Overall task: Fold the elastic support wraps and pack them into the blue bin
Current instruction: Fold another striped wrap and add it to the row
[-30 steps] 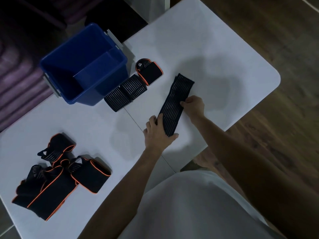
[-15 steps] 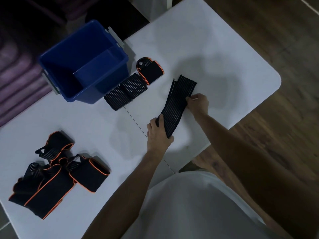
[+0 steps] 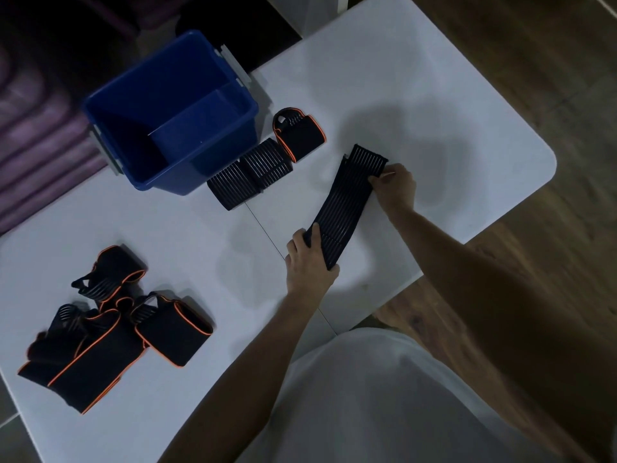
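A long black ribbed wrap [image 3: 347, 202] stretches across the white table [image 3: 417, 81], lifted slightly at its far end. My left hand [image 3: 309, 262] grips its near end. My right hand [image 3: 395, 185] pinches its far end. The blue bin [image 3: 233, 142] stands at the back left, with nothing visible inside. Beside the bin lie a folded black ribbed wrap [image 3: 250, 173] and a folded orange-trimmed wrap [image 3: 298, 133]. A heap of several unfolded orange-trimmed wraps [image 3: 107, 325] lies at the front left.
The table's right edge and rounded corner [image 3: 547, 162] drop off to a wooden floor [image 3: 551, 262]. A seam [image 3: 267, 235] runs across the tabletop near my left hand. Dark furniture and a purple striped surface [image 3: 40, 135] sit behind the bin.
My right hand slid from the middle of the wrap up to its far end and lifted it. My left hand closed around the near end.
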